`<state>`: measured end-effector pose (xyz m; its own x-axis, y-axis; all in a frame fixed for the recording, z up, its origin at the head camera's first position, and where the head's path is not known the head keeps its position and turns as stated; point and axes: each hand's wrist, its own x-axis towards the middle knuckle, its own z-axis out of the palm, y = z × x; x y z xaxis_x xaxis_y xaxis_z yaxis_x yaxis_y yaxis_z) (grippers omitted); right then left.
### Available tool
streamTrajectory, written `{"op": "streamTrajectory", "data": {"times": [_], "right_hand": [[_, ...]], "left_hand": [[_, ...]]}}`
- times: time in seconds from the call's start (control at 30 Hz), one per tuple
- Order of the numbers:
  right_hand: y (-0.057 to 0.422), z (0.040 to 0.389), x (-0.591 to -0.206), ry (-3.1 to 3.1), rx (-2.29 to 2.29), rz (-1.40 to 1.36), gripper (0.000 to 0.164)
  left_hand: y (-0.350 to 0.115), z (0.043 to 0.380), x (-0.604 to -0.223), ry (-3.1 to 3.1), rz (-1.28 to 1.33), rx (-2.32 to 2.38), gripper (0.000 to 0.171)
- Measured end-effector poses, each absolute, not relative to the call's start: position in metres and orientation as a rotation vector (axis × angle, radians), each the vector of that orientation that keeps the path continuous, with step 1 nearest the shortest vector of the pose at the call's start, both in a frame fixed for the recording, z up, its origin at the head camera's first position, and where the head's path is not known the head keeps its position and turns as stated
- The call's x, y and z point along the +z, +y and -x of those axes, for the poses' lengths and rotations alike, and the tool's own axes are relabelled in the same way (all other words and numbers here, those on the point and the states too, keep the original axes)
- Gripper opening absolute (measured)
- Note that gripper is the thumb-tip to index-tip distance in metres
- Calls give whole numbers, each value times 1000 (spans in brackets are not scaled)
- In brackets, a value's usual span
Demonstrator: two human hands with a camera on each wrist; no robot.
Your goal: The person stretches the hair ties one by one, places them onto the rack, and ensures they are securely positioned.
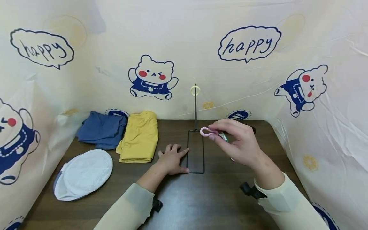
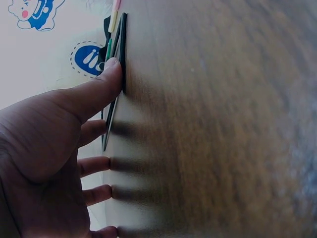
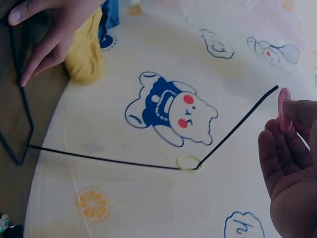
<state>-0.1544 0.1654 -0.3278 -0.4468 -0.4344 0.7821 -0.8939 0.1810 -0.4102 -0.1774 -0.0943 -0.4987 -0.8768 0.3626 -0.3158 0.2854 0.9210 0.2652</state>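
Note:
A black wire stand [image 1: 195, 108] has a rectangular base flat on the table, an upright rod and a top arm slanting away from it. A pale yellow ring [image 3: 189, 163] hangs at the bend. My right hand [image 1: 240, 140] pinches a pink hair tie [image 1: 207, 131] between thumb and fingers, squeezing the loop narrow. In the right wrist view the hair tie is right at the free tip of the arm. With fingers spread, my left hand [image 1: 171, 159] rests on the table, thumb and index fingertip on the base's left wire.
Folded blue cloth [image 1: 100, 129] and folded yellow cloth [image 1: 139, 137] lie at the back left. In front of them is a white round mesh item [image 1: 86, 172]. A small green-and-white thing [image 1: 223, 137] is partly hidden behind the right hand. A printed curtain [image 1: 184, 38] surrounds the table.

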Motion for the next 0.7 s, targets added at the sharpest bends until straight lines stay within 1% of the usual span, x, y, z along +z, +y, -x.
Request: {"op": "streamTrajectory", "data": {"times": [0.17,0.37,0.53,0.7], "right_hand": [[155,154,-321,-1951,1204,-1259,23],[148,154,-321,-1972,1163,-1278,35],[146,158,-322,-2001,1134,-1251,30],[145,163,-324,-2028,1150,-1221,31]], "left_hand": [[-95,177,-498,2721,-477,295,94],[-95,176,-500,2719,-478,292,95],[-95,177,-499,2726,-480,299,95],[-95,177,-501,2732,-483,292,95]]}}
